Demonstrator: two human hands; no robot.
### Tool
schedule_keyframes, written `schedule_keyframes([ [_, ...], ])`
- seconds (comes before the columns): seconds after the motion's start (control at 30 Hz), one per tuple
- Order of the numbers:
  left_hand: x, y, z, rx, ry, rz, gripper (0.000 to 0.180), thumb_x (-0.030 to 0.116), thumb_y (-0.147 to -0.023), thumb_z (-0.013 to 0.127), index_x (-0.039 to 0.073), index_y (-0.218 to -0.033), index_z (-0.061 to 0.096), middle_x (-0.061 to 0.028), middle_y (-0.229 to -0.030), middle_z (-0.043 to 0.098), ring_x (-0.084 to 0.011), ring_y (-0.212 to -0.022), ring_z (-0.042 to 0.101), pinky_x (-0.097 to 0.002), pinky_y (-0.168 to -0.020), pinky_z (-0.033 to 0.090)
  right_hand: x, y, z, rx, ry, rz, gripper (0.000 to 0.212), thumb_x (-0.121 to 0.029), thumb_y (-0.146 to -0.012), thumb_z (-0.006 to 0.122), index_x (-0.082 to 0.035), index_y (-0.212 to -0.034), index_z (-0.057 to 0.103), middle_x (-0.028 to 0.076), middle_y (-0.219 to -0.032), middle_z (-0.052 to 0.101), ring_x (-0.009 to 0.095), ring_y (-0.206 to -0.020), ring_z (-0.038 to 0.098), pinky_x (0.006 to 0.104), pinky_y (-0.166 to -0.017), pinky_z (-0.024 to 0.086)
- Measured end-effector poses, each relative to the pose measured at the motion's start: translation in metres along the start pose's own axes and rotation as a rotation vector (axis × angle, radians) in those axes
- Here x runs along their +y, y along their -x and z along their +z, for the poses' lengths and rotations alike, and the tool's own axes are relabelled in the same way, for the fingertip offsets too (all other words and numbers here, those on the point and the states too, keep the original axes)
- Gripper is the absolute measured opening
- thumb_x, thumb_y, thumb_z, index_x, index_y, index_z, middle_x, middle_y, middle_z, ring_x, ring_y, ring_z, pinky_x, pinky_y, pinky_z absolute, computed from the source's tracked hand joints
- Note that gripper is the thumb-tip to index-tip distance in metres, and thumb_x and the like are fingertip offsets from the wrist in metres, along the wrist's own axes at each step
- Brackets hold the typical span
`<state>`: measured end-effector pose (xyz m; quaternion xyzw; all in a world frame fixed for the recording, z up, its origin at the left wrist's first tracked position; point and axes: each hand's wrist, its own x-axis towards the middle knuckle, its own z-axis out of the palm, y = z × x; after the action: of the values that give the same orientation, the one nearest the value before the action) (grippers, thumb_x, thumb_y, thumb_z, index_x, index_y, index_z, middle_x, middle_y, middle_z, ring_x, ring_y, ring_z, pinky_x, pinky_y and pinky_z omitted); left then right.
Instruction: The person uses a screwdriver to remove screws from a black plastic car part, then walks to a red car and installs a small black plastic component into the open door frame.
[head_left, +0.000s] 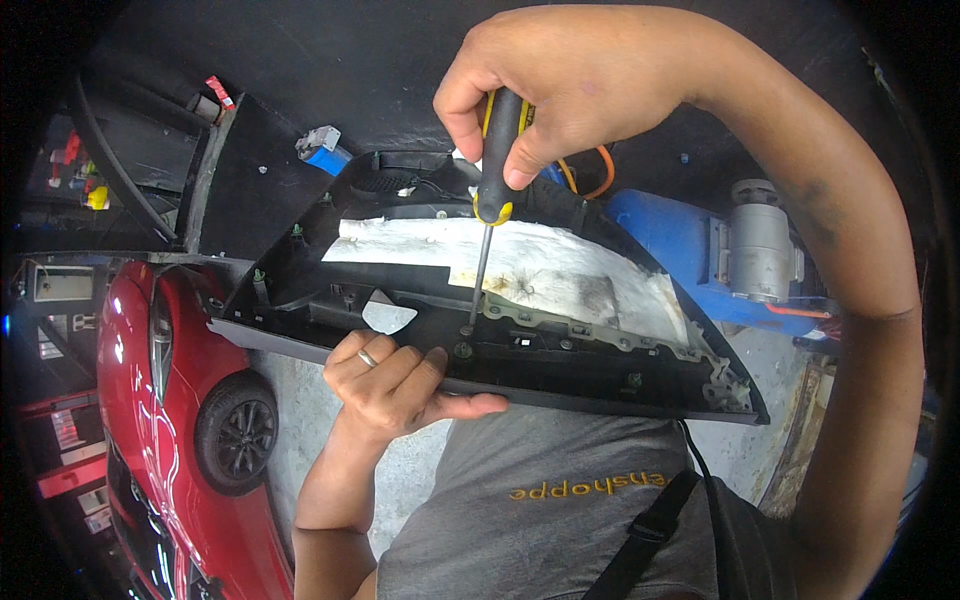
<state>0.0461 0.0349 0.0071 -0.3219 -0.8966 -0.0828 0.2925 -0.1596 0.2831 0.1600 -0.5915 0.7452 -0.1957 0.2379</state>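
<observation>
With a red car (170,370) at left, the black panel (545,365) sits before a grey shirt (560,460), likely light and stiff with fragile clips (463,350), best held by its near edge, where the left hand (388,392) grips, while the right hand (585,80) clasps a screwdriver (500,150).

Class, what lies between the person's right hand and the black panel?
In the head view, a screwdriver: the right hand holds its handle, its shaft slanting down toward the black panel.
</observation>
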Motion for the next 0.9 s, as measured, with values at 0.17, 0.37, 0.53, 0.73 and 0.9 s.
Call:
schedule_keyframes([
  [0.17, 0.000, 0.002, -0.001, -0.012, -0.003, -0.002, 0.068, 0.077, -0.056, 0.089, 0.012, -0.064, 0.069, 0.0064, -0.054, 0.050, -0.0131, -0.048, 0.046, -0.0274, -0.050, 0.035, -0.022, -0.018, -0.011, -0.109, -0.040, 0.300, 0.024, -0.011, -0.089, 0.079, 0.003, -0.106, 0.070, 0.014, -0.095, 0.073, 0.024, -0.087, 0.069, 0.0393, -0.077, 0.051],
  [0.37, -0.001, 0.003, -0.001, -0.013, 0.016, -0.008, 0.068, 0.077, -0.056, 0.089, 0.012, -0.064, 0.069, 0.0070, -0.052, 0.050, -0.0123, -0.047, 0.046, -0.0273, -0.050, 0.035, -0.010, -0.017, -0.006, -0.075, -0.037, 0.146, 0.023, -0.010, -0.089, 0.079, 0.003, -0.105, 0.071, 0.014, -0.095, 0.074, 0.025, -0.087, 0.069, 0.0397, -0.078, 0.051],
  [0.53, -0.001, 0.002, 0.000, 0.007, 0.014, 0.006, 0.068, 0.077, -0.058, 0.088, 0.012, -0.063, 0.068, 0.0075, -0.052, 0.049, -0.0108, -0.046, 0.043, -0.0261, -0.050, 0.034, -0.004, -0.006, 0.000, 0.008, 0.005, 0.057, 0.022, -0.010, -0.090, 0.079, 0.003, -0.105, 0.071, 0.013, -0.094, 0.073, 0.025, -0.087, 0.069, 0.0397, -0.077, 0.051],
  [0.73, -0.002, 0.004, 0.004, 0.043, 0.023, 0.007, 0.067, 0.078, -0.064, 0.085, 0.014, -0.061, 0.066, 0.0089, -0.053, 0.049, -0.0080, -0.047, 0.039, -0.0242, -0.050, 0.030, -0.012, -0.024, -0.011, -0.115, -0.044, 0.296, 0.021, -0.011, -0.090, 0.079, 0.003, -0.104, 0.071, 0.011, -0.092, 0.073, 0.023, -0.084, 0.069, 0.0388, -0.076, 0.051],
  [0.9, -0.002, 0.004, 0.003, 0.046, 0.021, 0.008, 0.067, 0.078, -0.064, 0.085, 0.014, -0.061, 0.066, 0.0088, -0.053, 0.049, -0.0079, -0.046, 0.039, -0.0241, -0.049, 0.030, -0.012, -0.026, -0.010, -0.136, -0.037, 0.285, 0.022, -0.010, -0.089, 0.079, 0.004, -0.104, 0.071, 0.011, -0.093, 0.073, 0.023, -0.085, 0.068, 0.0387, -0.077, 0.051],
])
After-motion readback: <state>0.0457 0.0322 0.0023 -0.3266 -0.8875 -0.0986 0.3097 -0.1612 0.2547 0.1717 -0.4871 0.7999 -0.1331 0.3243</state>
